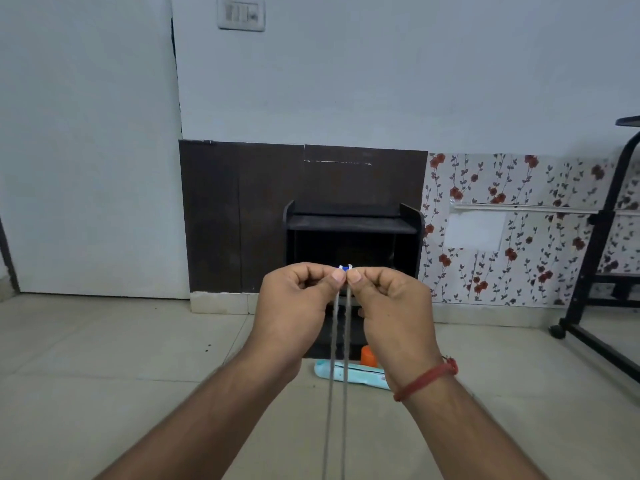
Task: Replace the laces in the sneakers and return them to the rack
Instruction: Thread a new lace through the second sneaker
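Both forearms reach out; my left hand and right hand each pinch one tip of the lace, ends level, strands hanging toward me. I judge I'm evening it before threading; next needs a sneaker, none visible. Tiled floor, dark rack against the wall ahead.

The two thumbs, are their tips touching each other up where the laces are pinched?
Touching. In the head view the left hand and right hand meet thumb tip to thumb tip, no gap showing, above the two grey lace strands.
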